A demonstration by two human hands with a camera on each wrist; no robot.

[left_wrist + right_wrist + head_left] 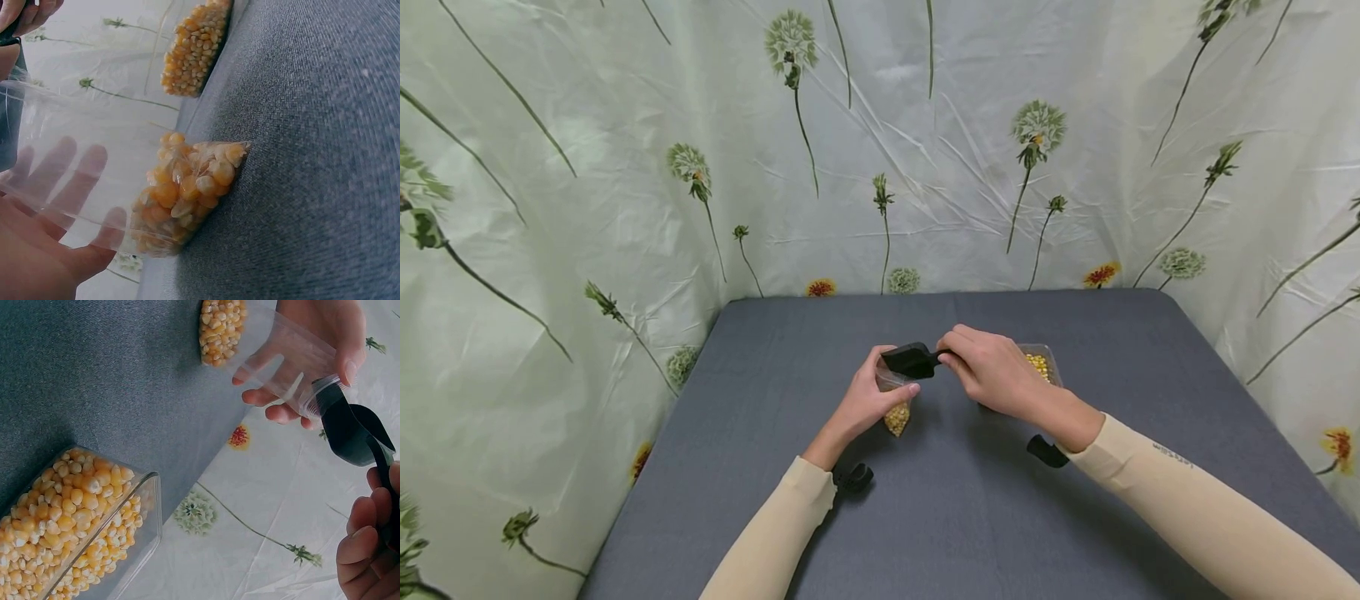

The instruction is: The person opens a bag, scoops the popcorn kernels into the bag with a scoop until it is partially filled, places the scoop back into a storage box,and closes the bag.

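Observation:
A clear plastic bag [897, 415] stands on the table with yellow corn kernels [187, 187] in its bottom. My left hand [863, 402] holds it near the top, thumb on one side and fingers along the other. In my right hand [996, 371] is the handle of a black scoop [350, 428], whose front end tips into the bag's mouth. No kernels show in the part of the scoop that I can see. Partly behind the right hand sits a clear plastic container [156, 512] of corn kernels.
A grey cloth covers the table [940, 517]. Behind it hangs a pale curtain [865, 125] printed with dandelions. Black wrist straps [1047, 451] show under both forearms.

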